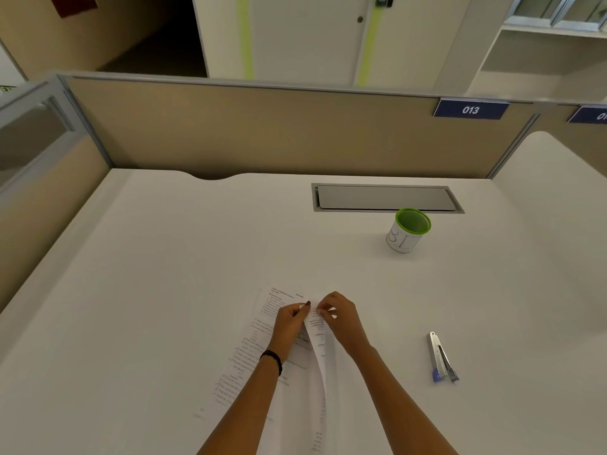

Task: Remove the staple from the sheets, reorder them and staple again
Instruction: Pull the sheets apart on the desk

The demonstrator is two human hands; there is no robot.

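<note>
Both pinch the sheets point(253, 349) at the top corner — left hand point(290, 323) and right hand point(341, 318), fingertips point(305, 307) clamped on paper.

The staple cannot be made out — fingertips of the left hand point(290, 323) and right hand point(341, 318) cover that corner of the sheets point(249, 343). The print is too small to read, and the far-right blue label point(591, 114) is cut by the edge.

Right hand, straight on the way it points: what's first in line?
Likely the left hand: the right hand points up-left at it, fingertips almost touching over the sheets. Depth is unclear.
</note>
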